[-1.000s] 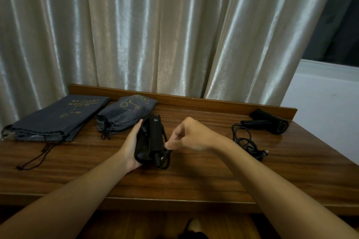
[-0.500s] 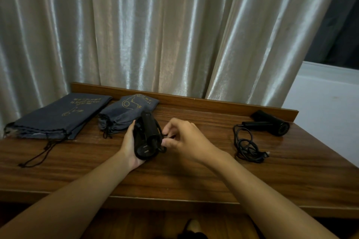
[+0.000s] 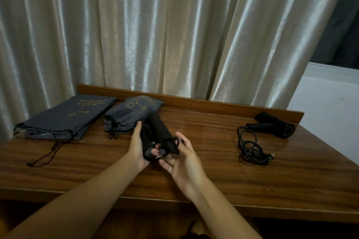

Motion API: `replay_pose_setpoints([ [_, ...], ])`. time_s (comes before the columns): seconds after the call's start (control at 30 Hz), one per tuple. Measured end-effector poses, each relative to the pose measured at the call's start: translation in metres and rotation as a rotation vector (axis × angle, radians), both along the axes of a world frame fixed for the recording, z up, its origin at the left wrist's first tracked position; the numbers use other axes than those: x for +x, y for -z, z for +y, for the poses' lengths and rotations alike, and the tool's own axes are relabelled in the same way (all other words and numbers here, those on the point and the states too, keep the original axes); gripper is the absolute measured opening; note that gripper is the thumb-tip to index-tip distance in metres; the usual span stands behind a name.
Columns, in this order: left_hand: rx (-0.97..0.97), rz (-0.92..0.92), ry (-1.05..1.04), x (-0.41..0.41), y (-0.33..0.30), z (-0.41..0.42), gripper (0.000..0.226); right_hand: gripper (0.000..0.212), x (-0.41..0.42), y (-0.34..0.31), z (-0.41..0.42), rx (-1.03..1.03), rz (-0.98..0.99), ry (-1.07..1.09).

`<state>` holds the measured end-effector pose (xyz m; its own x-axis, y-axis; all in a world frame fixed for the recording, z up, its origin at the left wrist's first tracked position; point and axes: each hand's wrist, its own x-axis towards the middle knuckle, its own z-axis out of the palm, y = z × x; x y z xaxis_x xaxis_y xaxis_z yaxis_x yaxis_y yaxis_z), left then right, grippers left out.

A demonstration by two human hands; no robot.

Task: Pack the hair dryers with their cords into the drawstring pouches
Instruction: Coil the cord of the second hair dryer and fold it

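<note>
**Cord bundled, dryer ready for a pouch**

My left hand (image 3: 138, 146) grips the black hair dryer (image 3: 153, 137) just above the table (image 3: 213, 170), near its middle, fingers curled round the body. My right hand (image 3: 181, 159) lies palm up with loosely spread fingers cupping the coiled cord (image 3: 172, 144) from beneath. I judge the cord should stay tight against the handle, plug tucked in, before I reach for the empty pouch (image 3: 64, 118) at far left. The filled pouch (image 3: 130, 114) sits just behind the dryer; a second dryer (image 3: 275, 126) lies well right.

The dryer is dark against dark: I cannot make out how the cord is secured.
</note>
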<state>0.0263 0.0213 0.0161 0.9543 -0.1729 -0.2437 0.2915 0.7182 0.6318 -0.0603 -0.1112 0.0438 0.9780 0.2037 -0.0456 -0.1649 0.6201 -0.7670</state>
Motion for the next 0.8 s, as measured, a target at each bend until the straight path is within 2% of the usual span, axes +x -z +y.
replay_pose_setpoints([
  [0.1,0.048,0.040,-0.050,0.000,-0.003,-0.008,0.075,0.027,0.004,0.004,0.001,0.017,0.062,0.119],
  [0.27,0.152,0.222,-0.346,0.003,-0.007,-0.029,0.073,0.059,0.013,0.005,-0.002,0.097,0.229,0.298],
  [0.37,0.176,0.317,-0.486,0.005,-0.013,-0.040,0.073,0.065,0.011,0.009,-0.004,0.104,0.231,0.382],
  [0.43,0.185,0.375,-0.554,0.007,-0.018,-0.046,0.079,0.058,0.006,0.015,-0.004,0.016,0.196,0.419],
  [0.6,0.185,0.434,-0.704,0.017,-0.029,-0.053,0.080,0.045,-0.007,0.033,-0.010,-0.367,0.040,0.394],
  [0.8,0.199,0.412,-0.646,0.018,-0.024,-0.059,0.098,0.034,0.010,0.036,-0.038,-0.769,-0.129,0.511],
])
